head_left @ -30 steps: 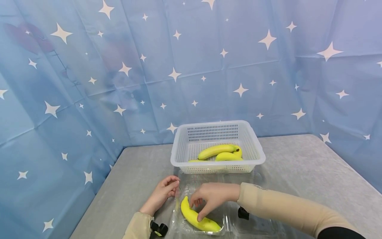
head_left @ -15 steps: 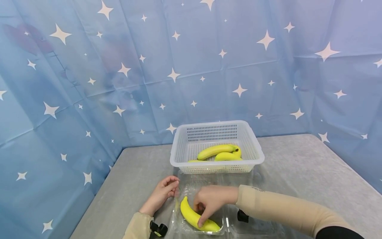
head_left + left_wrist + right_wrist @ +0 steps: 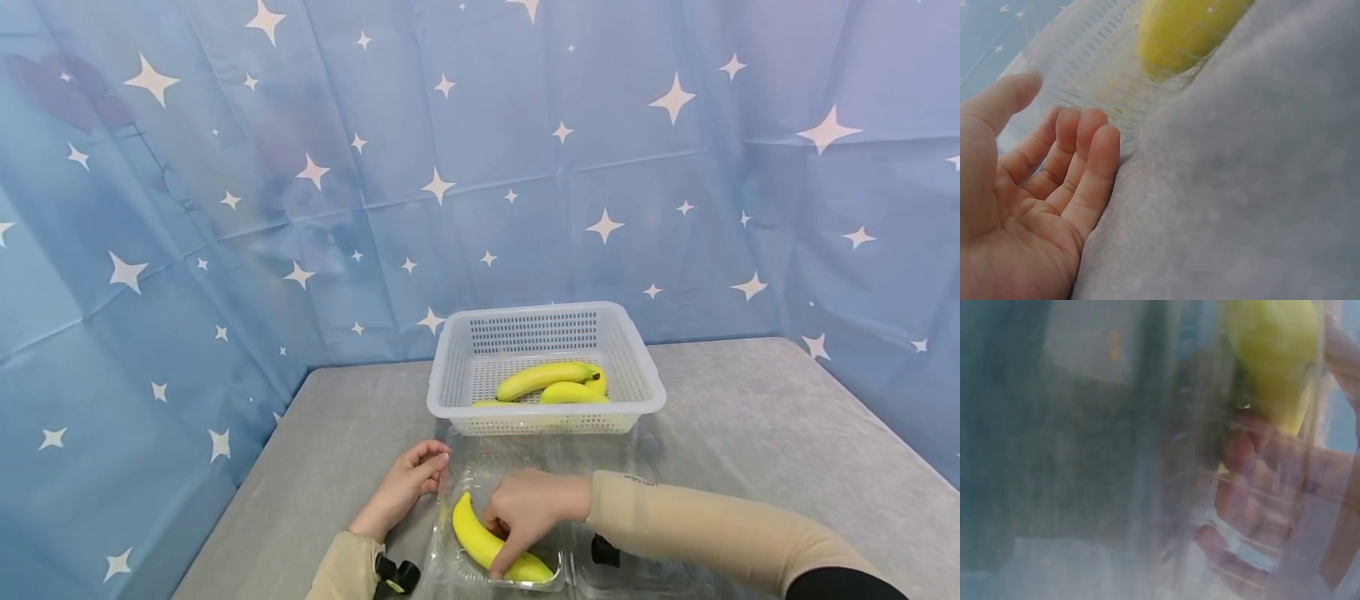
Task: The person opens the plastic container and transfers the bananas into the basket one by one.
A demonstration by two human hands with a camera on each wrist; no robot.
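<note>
A yellow banana [image 3: 480, 542] lies in the left half of a clear plastic clamshell container [image 3: 566, 554]. My right hand [image 3: 528, 508] grips the banana from above, thumb on its near side and fingers on the other. In the right wrist view the curled fingers [image 3: 1241, 453] show through blurry clear plastic beside the banana [image 3: 1275, 344]. At the container's left edge is my left hand [image 3: 408, 483], with thumb and fingertips at the clear rim. The left wrist view shows these fingers [image 3: 1088, 150] bent against the plastic; the exact contact is hard to see.
Behind the container stands a white perforated basket [image 3: 547, 421] holding several bananas [image 3: 543, 381]. The grey tabletop [image 3: 757, 425] extends on both sides. A blue curtain with white stars [image 3: 480, 167] hangs along the back and left.
My right hand has moved down and slightly nearer, its thumb sliding toward the banana's near end. The banana has shifted very slightly left. My left hand has stayed at the container's edge.
</note>
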